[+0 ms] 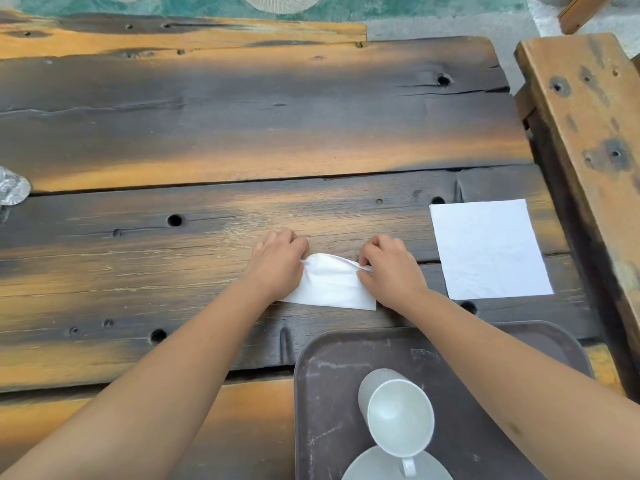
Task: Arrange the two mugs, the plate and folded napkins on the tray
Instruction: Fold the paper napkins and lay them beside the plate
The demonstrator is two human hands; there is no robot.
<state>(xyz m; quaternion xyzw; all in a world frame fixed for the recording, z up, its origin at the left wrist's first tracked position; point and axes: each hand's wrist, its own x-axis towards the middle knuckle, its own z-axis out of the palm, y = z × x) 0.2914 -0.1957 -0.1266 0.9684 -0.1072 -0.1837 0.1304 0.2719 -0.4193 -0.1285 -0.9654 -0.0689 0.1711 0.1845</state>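
Note:
A white napkin point(331, 284) lies on the wooden table, its far edge lifted and curled toward me. My left hand point(278, 259) pinches its left far corner and my right hand point(389, 265) pinches its right far corner. A second white napkin point(490, 249) lies flat and unfolded to the right. Near me stands a brown tray point(322, 393); on it a white mug point(398, 414) sits at the edge of a white plate point(374, 467). My right forearm crosses the tray's right side. Only one mug shows.
The dark, orange-streaked plank table point(242, 140) spreads ahead and to the left. A wooden bench point(585, 109) runs along the right side. A crinkled shiny object point(12, 188) sits at the left edge.

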